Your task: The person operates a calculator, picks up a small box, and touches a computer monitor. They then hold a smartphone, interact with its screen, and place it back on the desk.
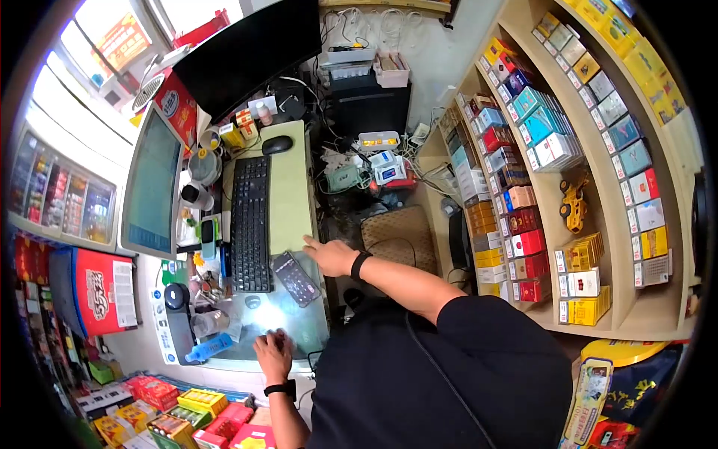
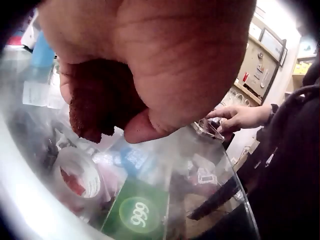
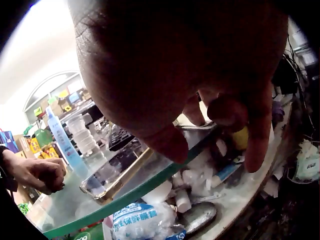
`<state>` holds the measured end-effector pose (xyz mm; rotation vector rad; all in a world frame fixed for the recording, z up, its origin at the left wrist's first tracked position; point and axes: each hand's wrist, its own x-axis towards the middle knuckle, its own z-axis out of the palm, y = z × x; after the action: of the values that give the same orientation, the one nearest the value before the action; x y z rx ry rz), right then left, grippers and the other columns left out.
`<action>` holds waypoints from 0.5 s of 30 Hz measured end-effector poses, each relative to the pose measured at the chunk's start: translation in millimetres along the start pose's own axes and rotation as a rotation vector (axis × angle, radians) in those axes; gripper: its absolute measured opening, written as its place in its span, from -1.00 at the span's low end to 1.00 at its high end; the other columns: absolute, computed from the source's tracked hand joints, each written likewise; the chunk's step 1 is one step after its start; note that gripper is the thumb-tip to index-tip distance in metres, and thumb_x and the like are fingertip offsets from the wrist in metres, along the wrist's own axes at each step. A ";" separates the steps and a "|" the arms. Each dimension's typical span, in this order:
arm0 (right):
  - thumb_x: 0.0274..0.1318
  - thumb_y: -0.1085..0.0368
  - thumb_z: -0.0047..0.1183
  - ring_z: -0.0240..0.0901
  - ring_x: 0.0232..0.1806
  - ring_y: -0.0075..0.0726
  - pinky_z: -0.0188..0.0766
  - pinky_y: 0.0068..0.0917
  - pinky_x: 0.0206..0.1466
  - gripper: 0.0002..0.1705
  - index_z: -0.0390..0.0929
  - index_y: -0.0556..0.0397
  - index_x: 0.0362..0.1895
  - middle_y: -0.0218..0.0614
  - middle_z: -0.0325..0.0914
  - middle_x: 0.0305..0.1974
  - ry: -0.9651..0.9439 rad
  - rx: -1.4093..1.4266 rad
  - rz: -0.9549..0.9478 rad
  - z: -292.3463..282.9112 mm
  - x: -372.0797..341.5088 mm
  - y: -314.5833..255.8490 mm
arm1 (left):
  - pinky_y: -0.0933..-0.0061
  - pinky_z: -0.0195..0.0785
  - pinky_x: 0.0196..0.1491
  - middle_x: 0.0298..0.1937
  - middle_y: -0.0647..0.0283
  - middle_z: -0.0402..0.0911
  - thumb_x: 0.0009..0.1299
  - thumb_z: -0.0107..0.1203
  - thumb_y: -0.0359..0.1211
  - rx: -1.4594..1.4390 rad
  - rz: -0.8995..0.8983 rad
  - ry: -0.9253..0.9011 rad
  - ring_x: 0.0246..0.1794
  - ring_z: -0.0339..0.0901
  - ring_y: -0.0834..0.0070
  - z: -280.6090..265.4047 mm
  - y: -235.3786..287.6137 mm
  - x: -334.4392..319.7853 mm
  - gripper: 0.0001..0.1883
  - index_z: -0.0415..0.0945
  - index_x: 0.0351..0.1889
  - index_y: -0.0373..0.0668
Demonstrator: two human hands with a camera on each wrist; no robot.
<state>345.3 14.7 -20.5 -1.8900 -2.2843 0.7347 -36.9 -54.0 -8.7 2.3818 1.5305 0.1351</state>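
A smartphone [image 1: 296,279] in a clear case lies on the glass desktop [image 1: 299,329], beside the keyboard's near end. My right hand [image 1: 333,257] is at the desk edge next to it, index finger pointing forward. In the right wrist view, the thumb [image 3: 172,145] is right by the phone's [image 3: 117,172] end, while other fingers hang over the desk edge, loosely bent. My left hand [image 1: 273,355] is low over the glass near the front, fingers loosely curled. Its inner side is in deep shadow in the left wrist view, and no held object shows there.
A black keyboard [image 1: 251,224] and mouse [image 1: 277,144] sit in front, beside a tilted monitor [image 1: 152,187]. A blue bottle [image 1: 209,348] lies left of the left hand. Shelves of small boxes [image 1: 527,243] stand at right; cables and a brown cushion [image 1: 400,236] lie beyond the desk.
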 end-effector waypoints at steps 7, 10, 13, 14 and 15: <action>0.16 0.34 0.12 0.71 0.04 0.13 0.63 -0.01 0.02 -0.20 0.31 0.13 0.54 0.05 -0.04 0.69 -0.002 0.018 0.015 1.9 -1.1 0.0 | -0.06 0.36 0.19 0.03 -0.08 0.50 0.25 0.34 -0.31 -0.015 -0.005 -0.068 0.10 0.41 -0.13 5.0 -9.6 4.1 -0.64 0.54 -0.03 -0.19; 0.17 0.35 0.11 0.71 0.03 0.13 0.63 -0.02 0.01 -0.18 0.29 0.12 0.55 0.03 -0.06 0.70 -0.018 0.017 0.011 -4.5 -5.5 -1.7 | -0.05 0.36 0.21 0.04 -0.08 0.50 0.24 0.33 -0.32 -0.012 -0.033 -0.089 0.11 0.41 -0.13 4.8 -8.4 5.1 -0.64 0.55 -0.03 -0.19; 0.17 0.36 0.10 0.71 0.03 0.14 0.62 -0.01 0.01 -0.17 0.25 0.11 0.57 0.04 -0.08 0.71 -0.055 0.038 0.018 -5.8 -4.8 -0.9 | -0.05 0.35 0.23 0.05 -0.09 0.50 0.24 0.32 -0.33 -0.031 -0.050 -0.100 0.12 0.41 -0.13 1.0 -4.6 5.1 -0.65 0.55 -0.03 -0.19; 0.17 0.36 0.10 0.71 0.03 0.14 0.63 -0.01 0.01 -0.16 0.24 0.11 0.58 0.04 -0.08 0.71 -0.046 0.037 0.013 -5.5 -5.0 -0.8 | -0.04 0.35 0.23 0.05 -0.09 0.50 0.24 0.32 -0.33 -0.032 -0.048 -0.099 0.12 0.41 -0.13 0.8 -4.3 4.9 -0.65 0.55 -0.04 -0.19; 0.18 0.36 0.09 0.71 0.03 0.14 0.63 -0.01 0.01 -0.16 0.24 0.11 0.58 0.04 -0.09 0.71 -0.036 0.036 0.008 -4.6 -5.4 -0.5 | -0.04 0.35 0.23 0.05 -0.09 0.50 0.24 0.31 -0.33 -0.033 -0.045 -0.097 0.12 0.41 -0.13 0.7 -4.1 4.9 -0.65 0.55 -0.04 -0.19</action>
<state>347.8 11.0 -15.0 -1.8864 -2.2699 0.8124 -38.1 -48.2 -11.0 2.2911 1.5243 0.0345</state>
